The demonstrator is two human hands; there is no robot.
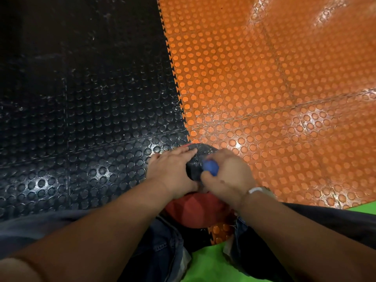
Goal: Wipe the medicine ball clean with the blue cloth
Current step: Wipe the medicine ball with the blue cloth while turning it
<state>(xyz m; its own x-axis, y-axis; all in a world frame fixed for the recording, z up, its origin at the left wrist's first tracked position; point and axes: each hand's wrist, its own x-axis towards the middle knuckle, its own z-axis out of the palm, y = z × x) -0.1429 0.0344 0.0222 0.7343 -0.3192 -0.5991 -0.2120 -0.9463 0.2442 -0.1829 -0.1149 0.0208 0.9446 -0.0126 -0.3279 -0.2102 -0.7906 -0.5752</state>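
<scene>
The medicine ball (194, 208), black on top and red lower down, sits on the floor between my knees at the bottom centre. My left hand (173, 169) lies flat on its left upper side, fingers straight across the black panel. My right hand (227, 174) grips a bunched blue cloth (210, 167) and holds it against the ball's top right. Only a small blue wad shows between my fingers. Much of the ball is hidden under both hands and forearms.
The floor is studded rubber tiling: black tiles (81, 119) on the left, orange tiles (264, 88) on the right, joined by a toothed seam. A green mat (209, 263) shows at the bottom. My jeans-clad legs (162, 241) flank the ball.
</scene>
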